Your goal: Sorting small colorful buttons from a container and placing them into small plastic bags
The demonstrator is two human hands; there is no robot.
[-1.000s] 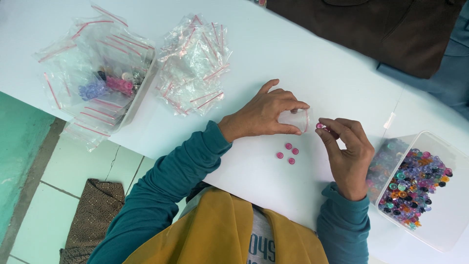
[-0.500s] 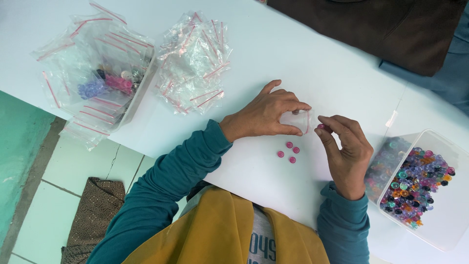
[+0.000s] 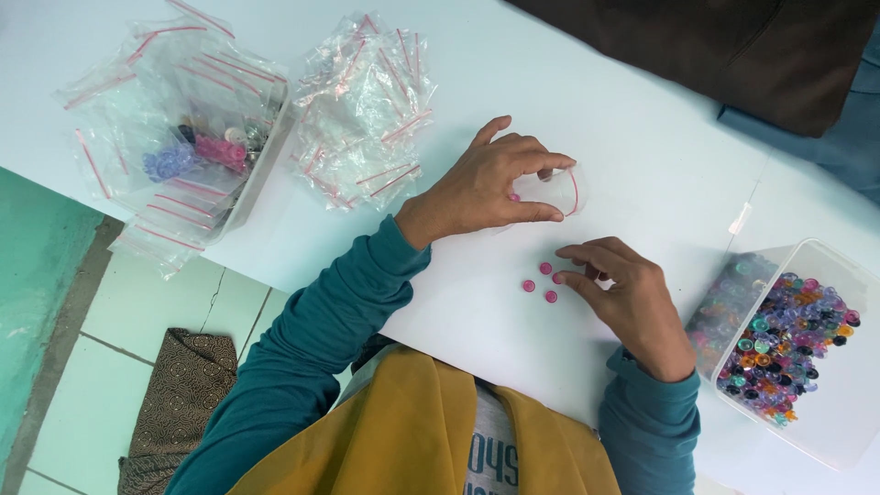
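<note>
Item: small clear zip bag (image 3: 555, 191) with a red seal strip, held off the white bench (image 3: 642, 110) by the left hand (image 3: 486, 188). Left grip: thumb and fingers pinched on the bag, one on each side of its mouth. The bag's long axis runs roughly from the left palm outward toward the person's right; the mouth with the red strip points that way, toward open bench and slightly toward the right hand.

Item: right hand (image 3: 628, 298). Change: a moment ago it was raised level with the bag's mouth, pinching a pink bead; now it has dropped to the bench below the left grip. Fingertips (image 3: 561, 275) rest on the loose pink beads (image 3: 541, 282), a small cluster just below the bag. Right grip: narrow, closing on one bead, nothing lifted clear that I can tell. Judged meaning: one bead has gone into the bag and another is being fetched; fewer lie loose than before.

Item: clear tub of mixed coloured beads (image 3: 788, 344), well to the right of the right grip.

Item: heap of empty zip bags (image 3: 362, 101), left of the left grip; beyond it a tub of filled bags (image 3: 179, 137).
</note>
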